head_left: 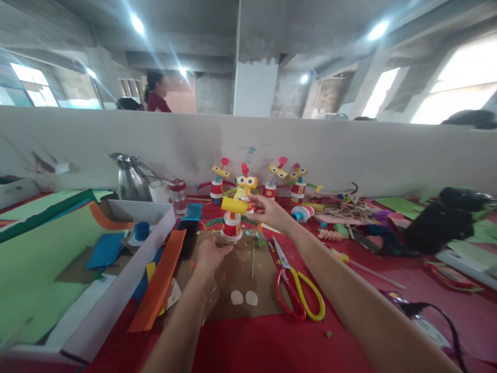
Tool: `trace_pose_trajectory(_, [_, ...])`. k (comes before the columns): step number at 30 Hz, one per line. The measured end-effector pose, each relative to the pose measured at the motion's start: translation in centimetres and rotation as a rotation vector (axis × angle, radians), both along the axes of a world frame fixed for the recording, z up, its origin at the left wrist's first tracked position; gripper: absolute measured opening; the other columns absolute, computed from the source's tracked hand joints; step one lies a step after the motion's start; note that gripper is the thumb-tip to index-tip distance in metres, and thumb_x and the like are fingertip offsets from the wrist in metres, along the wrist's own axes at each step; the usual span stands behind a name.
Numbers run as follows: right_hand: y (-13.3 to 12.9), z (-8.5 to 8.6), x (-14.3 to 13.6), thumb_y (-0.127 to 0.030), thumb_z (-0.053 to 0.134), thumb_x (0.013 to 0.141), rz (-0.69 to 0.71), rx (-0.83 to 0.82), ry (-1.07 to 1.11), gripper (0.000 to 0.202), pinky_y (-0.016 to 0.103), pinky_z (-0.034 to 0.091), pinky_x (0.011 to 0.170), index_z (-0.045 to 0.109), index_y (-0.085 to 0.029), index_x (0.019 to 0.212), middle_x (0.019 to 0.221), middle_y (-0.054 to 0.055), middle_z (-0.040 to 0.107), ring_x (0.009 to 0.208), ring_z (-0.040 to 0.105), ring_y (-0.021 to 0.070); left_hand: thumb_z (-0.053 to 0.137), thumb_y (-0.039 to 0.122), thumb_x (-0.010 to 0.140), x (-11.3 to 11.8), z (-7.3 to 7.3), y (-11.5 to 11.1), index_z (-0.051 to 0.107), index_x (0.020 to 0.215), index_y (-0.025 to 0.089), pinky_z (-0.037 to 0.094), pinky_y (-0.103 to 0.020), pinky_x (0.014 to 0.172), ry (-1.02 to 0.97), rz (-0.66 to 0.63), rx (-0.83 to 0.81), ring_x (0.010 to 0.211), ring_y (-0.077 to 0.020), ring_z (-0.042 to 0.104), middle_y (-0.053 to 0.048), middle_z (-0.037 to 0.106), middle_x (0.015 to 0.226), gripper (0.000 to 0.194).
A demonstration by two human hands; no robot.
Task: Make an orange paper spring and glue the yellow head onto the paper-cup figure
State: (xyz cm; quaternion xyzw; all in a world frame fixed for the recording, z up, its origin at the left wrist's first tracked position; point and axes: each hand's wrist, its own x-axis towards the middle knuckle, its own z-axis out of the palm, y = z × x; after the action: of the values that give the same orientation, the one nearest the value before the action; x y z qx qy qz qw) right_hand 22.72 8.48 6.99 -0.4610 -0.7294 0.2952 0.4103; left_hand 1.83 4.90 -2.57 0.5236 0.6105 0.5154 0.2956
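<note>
A paper-cup figure (232,228) stands upright on the brown board, with a yellow paper tube (234,205) as its head and green coiled paper arms. My left hand (212,255) is low beside the cup's base, fingers stretched toward it; whether they touch it I cannot tell. At the right end of the tube is my right hand (267,212), its fingers curved and apart; contact is unclear. Scissors (291,280) with red and yellow handles lie to the right, blades partly spread. Two white paper ovals (244,298) rest near the board's front edge.
Several finished figures (278,178) stand behind, near the white partition (178,140). A white box (128,269) of coloured paper is at left, near a metal jug (130,176) and a glass jar (178,197). Craft scraps (345,207) and a black bag (446,223) occupy the right.
</note>
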Motion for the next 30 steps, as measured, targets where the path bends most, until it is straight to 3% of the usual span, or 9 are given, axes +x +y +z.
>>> trace_pose_trajectory(4, [0.0,-0.1,-0.6,-0.023,0.072,0.073,-0.037,0.019,0.033,0.057,0.042,0.046,0.097,0.054,-0.018,0.126,0.131,0.013,0.057,0.115,0.057,0.0236,0.071,0.032,0.067,-1.4,3.2,-1.9,0.070,0.063,0.022,0.043,-0.034,0.067,0.169,-0.040,-0.022,0.066,-0.0229,0.062,-0.005,0.068,0.063,0.010])
trace_pose_trajectory(6, [0.0,0.0,-1.0,-0.025,0.073,0.073,-0.038,0.039,0.041,0.055,0.042,0.046,0.097,0.056,-0.017,0.124,0.130,0.014,0.058,0.115,0.057,0.0238,0.063,0.034,0.076,-1.3,4.7,-2.2,0.074,0.073,0.023,0.043,-0.037,0.077,0.292,0.033,0.141,0.077,-0.0248,0.063,-0.007,0.072,0.075,0.016])
trace_pose_trajectory(9, [0.4,0.0,-1.6,-0.028,0.075,0.071,-0.033,0.064,0.054,0.054,0.040,0.047,0.096,0.059,-0.016,0.121,0.128,0.014,0.059,0.114,0.058,0.0239,0.068,0.032,0.075,0.1,5.7,-1.8,0.074,0.091,0.025,0.037,-0.042,0.096,0.445,0.096,0.344,0.105,-0.0286,0.057,-0.006,0.072,0.102,0.019])
trace_pose_trajectory(12, [0.8,0.0,-2.3,-0.029,0.075,0.071,-0.057,0.101,-0.001,0.050,0.039,0.046,0.096,0.062,-0.017,0.117,0.123,0.011,0.063,0.110,0.061,0.0236,0.070,0.037,0.073,1.8,5.2,-1.3,0.069,0.110,0.027,0.028,-0.050,0.103,0.556,0.159,0.321,0.125,-0.0333,0.041,-0.007,0.064,0.123,0.038])
trace_pose_trajectory(15, [1.2,0.3,-2.9,-0.027,0.075,0.071,-0.087,0.174,-0.123,0.041,0.039,0.045,0.096,0.067,-0.017,0.110,0.116,0.008,0.068,0.107,0.063,0.0242,0.065,0.046,0.076,2.9,4.2,-1.1,0.067,0.116,0.026,0.027,-0.053,0.103,0.612,0.211,0.291,0.130,-0.0354,0.033,-0.011,0.054,0.134,0.045])
trace_pose_trajectory(22, [1.2,1.1,-3.5,-0.024,0.072,0.072,-0.074,0.161,-0.287,0.040,0.035,0.047,0.093,0.069,-0.018,0.111,0.112,0.005,0.071,0.103,0.065,0.0250,0.060,0.043,0.081,3.5,3.5,-1.0,0.072,0.103,0.033,0.024,-0.058,0.101,0.599,0.274,0.312,0.129,-0.0346,0.033,-0.008,0.055,0.131,0.027])
trace_pose_trajectory(30, [1.5,1.3,-3.6,-0.018,0.071,0.071,-0.072,0.133,-0.328,0.036,0.034,0.047,0.091,0.072,-0.018,0.107,0.107,0.003,0.072,0.097,0.067,0.0235,0.062,0.032,0.080,2.8,3.1,-0.1,0.071,0.102,0.031,0.027,-0.054,0.098,0.621,0.209,0.340,0.126,-0.0325,0.036,-0.007,0.057,0.127,0.024])
